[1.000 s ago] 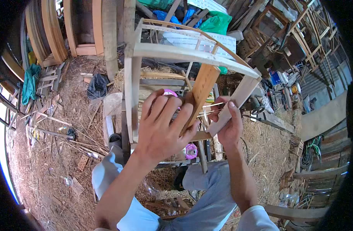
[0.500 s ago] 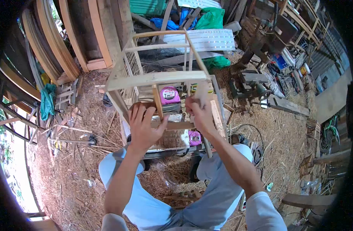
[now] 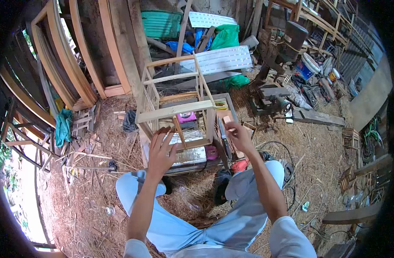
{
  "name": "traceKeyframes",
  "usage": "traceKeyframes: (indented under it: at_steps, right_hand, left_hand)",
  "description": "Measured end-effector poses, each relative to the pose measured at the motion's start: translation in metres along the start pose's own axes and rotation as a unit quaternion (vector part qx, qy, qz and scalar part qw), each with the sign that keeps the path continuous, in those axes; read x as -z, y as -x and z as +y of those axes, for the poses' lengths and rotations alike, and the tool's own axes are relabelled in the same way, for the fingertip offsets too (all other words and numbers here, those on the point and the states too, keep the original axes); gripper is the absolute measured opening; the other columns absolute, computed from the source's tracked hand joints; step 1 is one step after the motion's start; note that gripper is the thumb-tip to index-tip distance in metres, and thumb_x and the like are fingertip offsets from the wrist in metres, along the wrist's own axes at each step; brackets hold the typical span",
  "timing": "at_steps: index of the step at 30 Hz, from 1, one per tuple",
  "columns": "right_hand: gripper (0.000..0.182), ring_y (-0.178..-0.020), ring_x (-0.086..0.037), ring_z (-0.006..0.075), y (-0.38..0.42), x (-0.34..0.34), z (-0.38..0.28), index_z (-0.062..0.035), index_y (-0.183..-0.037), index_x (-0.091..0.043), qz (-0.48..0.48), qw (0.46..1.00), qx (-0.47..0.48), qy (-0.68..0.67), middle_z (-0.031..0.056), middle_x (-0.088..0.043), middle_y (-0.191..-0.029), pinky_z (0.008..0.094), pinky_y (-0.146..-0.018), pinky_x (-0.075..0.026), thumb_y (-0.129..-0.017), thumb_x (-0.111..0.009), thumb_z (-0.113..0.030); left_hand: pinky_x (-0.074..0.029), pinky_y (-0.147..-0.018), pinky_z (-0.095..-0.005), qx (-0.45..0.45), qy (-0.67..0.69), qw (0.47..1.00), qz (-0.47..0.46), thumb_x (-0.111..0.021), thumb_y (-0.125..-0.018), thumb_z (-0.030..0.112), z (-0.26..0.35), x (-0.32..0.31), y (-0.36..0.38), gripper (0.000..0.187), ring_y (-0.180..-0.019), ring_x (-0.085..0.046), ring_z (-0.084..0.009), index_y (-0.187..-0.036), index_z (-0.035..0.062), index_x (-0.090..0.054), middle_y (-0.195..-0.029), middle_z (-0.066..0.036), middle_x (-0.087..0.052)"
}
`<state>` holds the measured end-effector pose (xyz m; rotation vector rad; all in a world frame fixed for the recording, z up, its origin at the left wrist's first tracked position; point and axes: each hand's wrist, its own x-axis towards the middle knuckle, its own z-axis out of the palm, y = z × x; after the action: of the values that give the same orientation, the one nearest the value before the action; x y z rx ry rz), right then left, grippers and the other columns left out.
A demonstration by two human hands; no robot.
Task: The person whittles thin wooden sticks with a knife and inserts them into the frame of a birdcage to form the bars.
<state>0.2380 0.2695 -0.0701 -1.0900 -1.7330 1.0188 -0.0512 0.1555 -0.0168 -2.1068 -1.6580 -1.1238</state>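
A seated person is working over a low bench [image 3: 233, 107], where a small wooden frame [image 3: 175, 111] is standing just beyond and between the hands. The left hand [image 3: 159, 155] is reaching to the frame's near left side, its fingers loosely spread and its palm down; whether it is gripping the wood, the view is leaving unclear. Just to the right of its fingertips, a narrow wooden slat [image 3: 179, 131] is leaning at a slant inside the frame.

The right hand [image 3: 240, 138] is hovering outside the frame's right side, its fingers curling and its thumb and forefinger drawing near each other. A small pale block [image 3: 226, 119] is showing at those fingertips, though whether they are pinching it, one cannot tell. A knife [image 3: 225, 141] is lying just left of the right hand, its dark handle pointing toward the person. A red object [image 3: 240, 166] is sitting nearer the person, below that hand.

Between the hands, a pink tape measure [image 3: 187, 117] is resting beyond the frame's lower near rail, while a second pink object [image 3: 211, 152] is lying closer in, left of the knife. Well beyond the right hand, a green sheet [image 3: 226, 36] and a white perforated panel [image 3: 223, 59] are lying by the wall; farther right, a metal machine [image 3: 270, 103] is standing on shavings.
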Motion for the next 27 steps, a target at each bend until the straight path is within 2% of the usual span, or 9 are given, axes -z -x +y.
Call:
traceKeyframes:
  at_steps: [1, 4, 8, 10, 16, 20, 22, 26, 27]
  right_hand:
    - [0.025, -0.084, -0.064, 0.0217, 0.006, 0.007, 0.005, -0.0031, -0.1, -0.06, 0.007, 0.998, -0.05, 0.034, 0.0119, -0.065, -0.09, 0.0351, -0.074, -0.051, -0.078, -0.067, -0.012]
    - [0.016, -0.078, -0.065, 0.0231, 0.018, 0.02, 0.008, -0.0028, -0.093, -0.062, -0.005, 0.986, -0.018, 0.163, 0.0134, -0.065, -0.086, 0.0347, -0.066, -0.051, -0.078, -0.063, -0.009]
    - [0.018, -0.082, -0.063, 0.0327, 0.017, 0.004, 0.018, -0.0041, -0.094, -0.062, 0.01, 0.961, -0.037, 0.274, 0.0166, -0.065, -0.087, 0.0432, -0.069, -0.05, -0.078, -0.061, -0.011]
    - [0.016, -0.074, -0.064, 0.0363, 0.016, -0.016, 0.011, -0.0039, -0.083, -0.065, 0.091, 0.923, -0.043, 0.371, 0.0213, -0.064, -0.076, 0.0437, -0.067, -0.05, -0.079, -0.06, -0.019]
    - [0.021, -0.073, -0.063, 0.0395, 0.015, -0.039, 0.008, 0.0034, -0.075, -0.064, -0.001, 0.877, 0.047, 0.478, 0.0248, -0.063, -0.074, 0.0451, -0.067, -0.051, -0.076, -0.061, -0.018]
    - [0.025, -0.075, -0.062, 0.0401, 0.015, -0.035, 0.007, 0.004, -0.074, -0.064, 0.021, 0.903, 0.037, 0.427, 0.0253, -0.063, -0.077, 0.045, -0.068, -0.05, -0.079, -0.058, -0.02]
    - [0.027, -0.08, -0.061, 0.0424, 0.018, -0.034, -0.01, 0.005, -0.082, -0.062, 0.108, 0.895, -0.078, 0.425, 0.0258, -0.062, -0.081, 0.0475, -0.071, -0.048, -0.084, -0.052, -0.02]
    - [0.038, -0.073, -0.063, 0.0351, 0.026, -0.01, -0.014, 0.0056, -0.106, -0.055, 0.143, 0.895, -0.107, 0.41, 0.0202, -0.062, -0.071, 0.0436, -0.069, -0.048, -0.083, -0.058, -0.024]
    - [0.039, -0.085, -0.06, 0.0358, 0.04, -0.005, -0.014, 0.0068, -0.109, -0.052, 0.183, 0.923, -0.105, 0.321, 0.0232, -0.06, -0.09, 0.0441, -0.077, -0.046, -0.088, -0.051, -0.026]
  left_hand:
    - [-0.042, -0.09, -0.0448, -0.001, -0.001, 1.0, -0.001, -0.067, -0.075, 0.007, 0.003, 0.002, 0.006, 0.032, -0.105, -0.051, -0.0339, -0.106, 0.0031, -0.059, -0.11, -0.013, -0.056]
    - [-0.045, -0.087, -0.0425, 0.007, 0.043, 0.997, 0.062, -0.066, -0.076, 0.004, 0.019, 0.001, 0.023, 0.029, -0.102, -0.054, -0.0337, -0.105, 0.0035, -0.06, -0.108, -0.013, -0.056]
    - [-0.049, -0.079, -0.0364, 0.104, 0.111, 0.988, 0.04, -0.062, -0.08, 0.003, 0.029, -0.004, 0.069, 0.022, -0.092, -0.059, -0.031, -0.102, 0.0044, -0.061, -0.103, -0.013, -0.059]
    - [-0.05, -0.075, -0.0341, 0.114, 0.12, 0.986, 0.034, -0.06, -0.082, 0.002, 0.038, 0.008, 0.071, 0.02, -0.088, -0.061, -0.0285, -0.101, 0.0062, -0.062, -0.099, -0.011, -0.06]
    - [-0.052, -0.069, -0.036, 0.137, 0.071, 0.985, 0.079, -0.057, -0.084, 0.004, 0.043, 0.028, 0.098, 0.023, -0.085, -0.06, -0.0296, -0.106, 0.0105, -0.06, -0.097, -0.01, -0.06]
    - [-0.052, -0.065, -0.0356, 0.153, 0.068, 0.983, 0.072, -0.056, -0.085, 0.005, 0.039, 0.035, 0.102, 0.024, -0.083, -0.06, -0.0293, -0.107, 0.0111, -0.058, -0.1, -0.008, -0.058]
    - [-0.051, -0.062, -0.0349, 0.181, 0.087, 0.976, 0.084, -0.056, -0.085, 0.005, 0.033, 0.041, 0.103, 0.022, -0.076, -0.061, -0.029, -0.106, 0.0096, -0.057, -0.1, -0.008, -0.058]
    - [-0.049, -0.055, -0.0312, 0.252, 0.058, 0.955, 0.147, -0.058, -0.084, 0.005, 0.018, 0.057, 0.114, 0.022, -0.062, -0.062, -0.0222, -0.105, 0.0096, -0.057, -0.092, -0.009, -0.058]
    - [-0.049, -0.055, -0.0312, 0.269, 0.061, 0.951, 0.138, -0.058, -0.084, 0.005, 0.012, 0.055, 0.126, 0.022, -0.062, -0.062, -0.0222, -0.105, 0.0096, -0.057, -0.092, -0.009, -0.058]
